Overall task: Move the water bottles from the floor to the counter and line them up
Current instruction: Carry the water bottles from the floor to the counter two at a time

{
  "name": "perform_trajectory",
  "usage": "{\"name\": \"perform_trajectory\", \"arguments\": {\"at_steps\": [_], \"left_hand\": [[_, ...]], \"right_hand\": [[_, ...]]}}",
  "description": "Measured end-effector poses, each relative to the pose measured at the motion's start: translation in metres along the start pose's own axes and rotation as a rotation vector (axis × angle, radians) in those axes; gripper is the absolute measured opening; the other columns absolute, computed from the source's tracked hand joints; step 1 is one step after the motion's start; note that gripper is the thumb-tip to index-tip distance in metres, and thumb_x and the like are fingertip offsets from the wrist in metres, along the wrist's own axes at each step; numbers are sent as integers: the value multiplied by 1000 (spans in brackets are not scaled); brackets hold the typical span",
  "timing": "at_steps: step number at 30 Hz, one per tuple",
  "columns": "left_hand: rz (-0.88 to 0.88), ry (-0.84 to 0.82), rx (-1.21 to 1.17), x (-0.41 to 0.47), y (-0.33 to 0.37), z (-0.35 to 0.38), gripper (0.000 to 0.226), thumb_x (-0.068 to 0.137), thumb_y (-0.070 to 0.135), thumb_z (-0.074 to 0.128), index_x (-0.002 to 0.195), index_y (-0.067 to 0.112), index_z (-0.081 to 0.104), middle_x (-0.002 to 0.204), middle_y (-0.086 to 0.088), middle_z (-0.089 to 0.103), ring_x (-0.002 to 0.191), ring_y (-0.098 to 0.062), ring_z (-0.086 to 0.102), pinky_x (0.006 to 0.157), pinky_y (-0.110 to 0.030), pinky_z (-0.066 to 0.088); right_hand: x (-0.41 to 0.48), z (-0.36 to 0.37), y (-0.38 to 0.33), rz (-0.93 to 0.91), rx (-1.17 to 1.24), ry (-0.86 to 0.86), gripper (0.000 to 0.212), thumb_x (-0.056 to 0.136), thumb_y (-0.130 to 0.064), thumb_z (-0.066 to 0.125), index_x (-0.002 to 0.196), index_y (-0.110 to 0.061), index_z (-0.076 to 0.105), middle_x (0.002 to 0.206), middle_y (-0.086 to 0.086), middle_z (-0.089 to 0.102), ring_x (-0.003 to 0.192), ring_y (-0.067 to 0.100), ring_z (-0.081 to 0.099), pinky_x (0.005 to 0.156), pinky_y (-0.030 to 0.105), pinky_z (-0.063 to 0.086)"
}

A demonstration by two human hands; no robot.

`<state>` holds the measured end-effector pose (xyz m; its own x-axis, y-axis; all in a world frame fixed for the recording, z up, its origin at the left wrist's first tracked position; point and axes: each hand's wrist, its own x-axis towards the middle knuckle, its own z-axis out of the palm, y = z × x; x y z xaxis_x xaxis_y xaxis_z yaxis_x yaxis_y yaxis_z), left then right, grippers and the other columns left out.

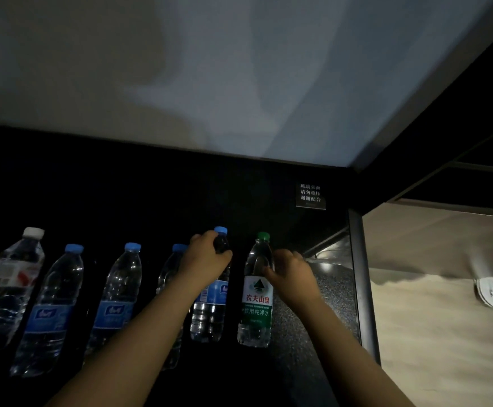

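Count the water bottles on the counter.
6, in one row, left to right: white-capped bottle; second bottle, third bottle, fourth bottle behind the left forearm, fifth bottle in the left hand, all blue-capped; green-capped bottle in the right hand.

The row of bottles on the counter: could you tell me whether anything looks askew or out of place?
Nothing is tipped or spilled; all six stand capped. Only the white-capped bottle at the left end and the green-labelled bottle, held by the right hand, differ from the four blue-capped bottles.
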<state>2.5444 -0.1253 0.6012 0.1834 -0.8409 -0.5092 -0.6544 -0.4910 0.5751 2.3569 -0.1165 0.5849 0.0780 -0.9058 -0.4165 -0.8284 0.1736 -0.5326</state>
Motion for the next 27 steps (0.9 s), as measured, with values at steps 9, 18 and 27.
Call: {"name": "perform_trajectory", "arguments": {"at_steps": [9,18,27], "left_hand": [[133,-95,134,-55,35,-12,59,91,32,59,143,16,37,145,-5,40,125,-20,47,98,-30,43],[273,-158,278,-90,52,-21,55,90,36,61,139,19,42,137,-2,48,119,-15,51,96,-25,43],[682,-304,416,-121,70,-40,34,89,35,60,121,24,54,116,4,52,104,-11,54,88,-25,46]], "right_hand": [[-51,-42,13,-189,-200,-69,35,88,-33,59,121,-20,59,115,4,57,98,19,60,79,29,51],[-101,-70,16,-157,-221,46,40,88,-33,59,127,-23,56,122,1,57,106,18,58,87,29,49],[-184,-74,-6,34,-177,260,34,89,-32,58,122,-23,60,120,-1,62,108,16,58,87,25,45]]}}
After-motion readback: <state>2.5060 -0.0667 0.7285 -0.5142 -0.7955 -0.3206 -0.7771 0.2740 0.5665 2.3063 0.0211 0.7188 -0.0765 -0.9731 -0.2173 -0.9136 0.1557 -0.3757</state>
